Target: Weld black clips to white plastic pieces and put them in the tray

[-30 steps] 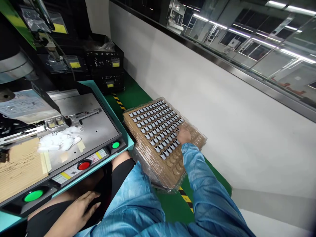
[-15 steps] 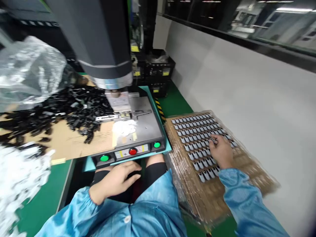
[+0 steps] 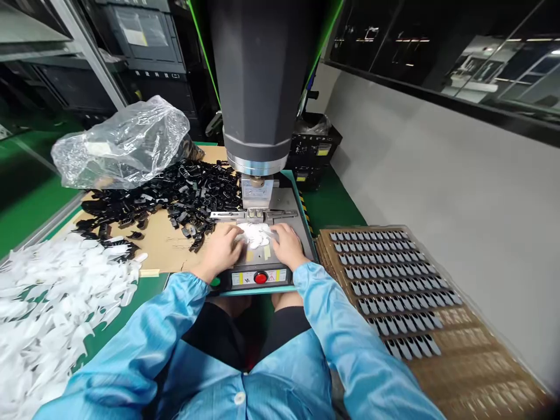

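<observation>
Machine plate (image 3: 286, 219): both hands newly arrived.

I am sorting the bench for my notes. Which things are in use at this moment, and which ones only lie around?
In use:
left hand
right hand
small white parts between the hands
machine plate

Lying around:
black parts pile
clear plastic bag
white parts heap
tray stack of small parts
red button

Bright, even overhead light (window reflections at right); edges warped, slightly soft
</observation>
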`<action>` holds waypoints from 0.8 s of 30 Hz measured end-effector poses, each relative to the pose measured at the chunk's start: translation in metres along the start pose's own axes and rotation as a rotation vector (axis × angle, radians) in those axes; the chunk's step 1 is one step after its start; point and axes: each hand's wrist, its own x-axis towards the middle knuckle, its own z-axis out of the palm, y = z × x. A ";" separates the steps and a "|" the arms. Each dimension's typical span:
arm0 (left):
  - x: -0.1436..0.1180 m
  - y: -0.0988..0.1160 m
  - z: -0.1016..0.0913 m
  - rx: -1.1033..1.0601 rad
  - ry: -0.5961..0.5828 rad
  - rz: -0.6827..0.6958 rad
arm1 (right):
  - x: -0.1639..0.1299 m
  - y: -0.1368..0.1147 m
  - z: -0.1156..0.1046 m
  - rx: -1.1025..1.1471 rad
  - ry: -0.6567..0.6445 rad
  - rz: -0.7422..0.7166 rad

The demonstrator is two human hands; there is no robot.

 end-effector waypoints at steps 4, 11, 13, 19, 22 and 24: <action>0.000 -0.025 -0.001 0.033 -0.092 0.011 | 0.018 0.001 0.010 -0.064 -0.001 0.043; 0.005 -0.033 -0.002 0.004 -0.194 0.038 | 0.022 0.004 0.014 -0.065 0.081 0.074; 0.008 -0.029 -0.005 0.018 -0.194 0.052 | 0.020 0.005 0.015 -0.039 0.127 0.092; 0.024 -0.015 -0.011 0.185 -0.294 0.224 | 0.017 0.007 0.015 0.069 0.199 0.161; 0.040 -0.013 -0.012 0.217 -0.376 0.244 | 0.016 0.007 0.014 0.101 0.221 0.125; 0.049 -0.013 -0.013 0.199 -0.421 0.257 | 0.015 0.008 0.014 0.116 0.238 0.106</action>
